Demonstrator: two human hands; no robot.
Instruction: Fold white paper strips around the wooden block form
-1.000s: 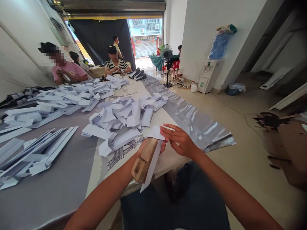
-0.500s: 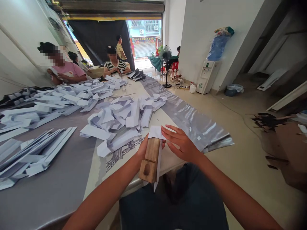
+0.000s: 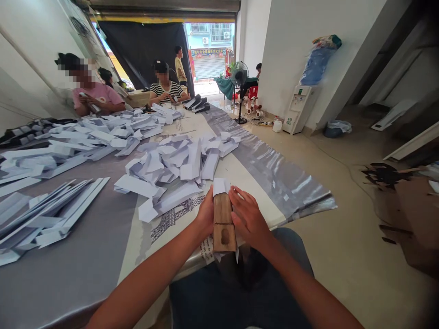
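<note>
A brown wooden block [image 3: 223,224] stands lengthwise at the near edge of the table [image 3: 103,256], pointing toward me. White paper [image 3: 221,185] wraps its far end and shows along its sides. My left hand [image 3: 206,214] grips the block's left side with the paper. My right hand [image 3: 247,217] presses against its right side, fingers curled over the paper. A heap of folded white paper pieces [image 3: 178,164] lies just beyond my hands.
Flat white paper strips [image 3: 44,214] lie at the left. More folded paper [image 3: 85,137] covers the far table, where seated people work. Silver plastic sheet [image 3: 274,173] hangs off the right edge. A fan [image 3: 238,75] and a water dispenser [image 3: 299,107] stand on the floor.
The block swung from a slant to pointing straight at me. My right hand moved from the paper's open end to clamp the block's right side, folding the paper round it.
</note>
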